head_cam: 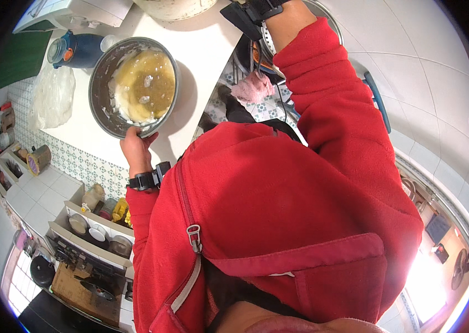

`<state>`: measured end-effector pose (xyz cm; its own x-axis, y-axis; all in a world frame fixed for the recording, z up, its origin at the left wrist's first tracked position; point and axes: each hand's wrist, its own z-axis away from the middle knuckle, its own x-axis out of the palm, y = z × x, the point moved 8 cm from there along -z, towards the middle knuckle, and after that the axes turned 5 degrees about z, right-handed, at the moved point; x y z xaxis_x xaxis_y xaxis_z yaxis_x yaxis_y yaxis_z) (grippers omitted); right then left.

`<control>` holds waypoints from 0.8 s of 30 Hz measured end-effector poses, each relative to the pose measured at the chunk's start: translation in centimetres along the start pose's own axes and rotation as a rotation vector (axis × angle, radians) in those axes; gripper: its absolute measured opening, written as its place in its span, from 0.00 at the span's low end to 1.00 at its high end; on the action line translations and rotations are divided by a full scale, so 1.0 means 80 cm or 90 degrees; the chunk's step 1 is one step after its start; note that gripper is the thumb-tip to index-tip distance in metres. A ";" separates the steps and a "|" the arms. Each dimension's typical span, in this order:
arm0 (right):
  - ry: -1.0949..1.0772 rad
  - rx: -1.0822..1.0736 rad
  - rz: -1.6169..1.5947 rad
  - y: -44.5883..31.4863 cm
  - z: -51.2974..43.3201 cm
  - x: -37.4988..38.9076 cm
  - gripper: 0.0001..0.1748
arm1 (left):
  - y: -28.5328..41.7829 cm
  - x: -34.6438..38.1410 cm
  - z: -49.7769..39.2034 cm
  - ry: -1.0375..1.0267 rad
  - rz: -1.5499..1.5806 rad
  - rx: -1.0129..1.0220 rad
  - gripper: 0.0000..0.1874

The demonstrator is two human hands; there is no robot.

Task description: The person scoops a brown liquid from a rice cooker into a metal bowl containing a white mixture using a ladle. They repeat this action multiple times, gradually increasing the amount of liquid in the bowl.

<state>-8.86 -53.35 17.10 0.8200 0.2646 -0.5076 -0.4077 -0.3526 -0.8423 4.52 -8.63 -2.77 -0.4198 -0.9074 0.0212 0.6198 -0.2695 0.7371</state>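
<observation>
A deep grey metal pot point(100, 95) stands on the white countertop point(201, 45). Inside is a yellowish liquid point(145, 73) with a few clear lumps, and white residue clings to the inner wall. My left hand point(138, 150) grips the pot's near rim, thumb on top, fingers partly hidden below it. My right arm point(321, 75), in a red sleeve, stretches toward the top edge. Only its wrist with a black strap and device point(255, 14) shows; the right hand itself is out of view.
A blue jug point(84, 50) and a clear plastic bag point(54, 98) lie left of the pot. A whitish bucket point(176, 9) stands at the back. A pink cloth point(254, 87) hangs low on the right. Shelves with bottles and pans point(120, 245) are at lower left.
</observation>
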 end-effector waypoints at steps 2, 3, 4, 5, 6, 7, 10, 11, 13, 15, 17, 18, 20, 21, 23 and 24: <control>-0.071 -0.029 0.022 -0.010 0.009 0.014 0.11 | 0.000 0.001 -0.002 -0.019 -0.023 -0.005 0.21; -0.106 -0.044 0.034 -0.013 0.014 0.019 0.10 | 0.000 0.001 -0.002 -0.023 -0.026 -0.005 0.21; -0.137 -0.067 0.007 -0.018 0.020 0.022 0.10 | 0.000 0.001 -0.002 -0.031 -0.029 -0.004 0.21; -0.168 -0.092 -0.019 -0.021 0.027 0.025 0.10 | 0.001 0.003 -0.003 -0.039 -0.030 -0.001 0.21; -0.198 -0.117 -0.045 -0.025 0.032 0.027 0.10 | 0.001 0.003 -0.003 -0.041 -0.022 -0.005 0.21; -0.212 -0.115 -0.050 -0.024 0.032 0.026 0.11 | 0.001 0.003 -0.003 -0.043 -0.016 -0.010 0.21; -0.255 -0.102 -0.059 -0.018 0.028 0.024 0.13 | 0.001 0.006 0.000 -0.057 -0.009 -0.006 0.22; -0.271 -0.093 -0.060 -0.015 0.027 0.027 0.14 | 0.001 0.007 0.002 -0.064 -0.011 -0.002 0.22; -0.240 -0.142 -0.013 -0.019 0.022 0.026 0.14 | 0.004 0.010 0.002 -0.077 -0.021 0.011 0.22; -0.147 -0.252 0.079 -0.033 0.026 0.023 0.14 | 0.002 0.009 0.003 -0.079 -0.015 -0.009 0.24; -0.131 -0.233 0.128 -0.033 0.022 0.022 0.13 | 0.002 0.009 0.002 -0.073 -0.024 -0.010 0.25; -0.132 -0.234 0.140 -0.037 0.020 0.022 0.12 | 0.003 0.009 0.002 -0.073 -0.025 -0.006 0.25; -0.138 -0.243 0.130 -0.049 0.015 0.019 0.12 | 0.004 0.008 0.003 -0.073 -0.020 -0.002 0.24; -0.145 -0.250 0.109 -0.056 0.014 0.016 0.12 | 0.004 0.008 0.004 -0.073 -0.023 0.000 0.24; -0.139 -0.281 0.100 -0.071 0.014 0.007 0.12 | 0.004 0.009 0.004 -0.069 -0.024 -0.002 0.24; -0.127 -0.304 0.114 -0.079 0.016 0.001 0.12 | 0.003 0.009 0.005 -0.069 -0.022 -0.007 0.23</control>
<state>-6.69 -49.95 22.17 0.6431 0.3123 -0.6992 -0.2674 -0.7640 -0.5872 4.11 -9.26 -2.32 -0.5097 -0.8576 0.0696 0.6111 -0.3039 0.7309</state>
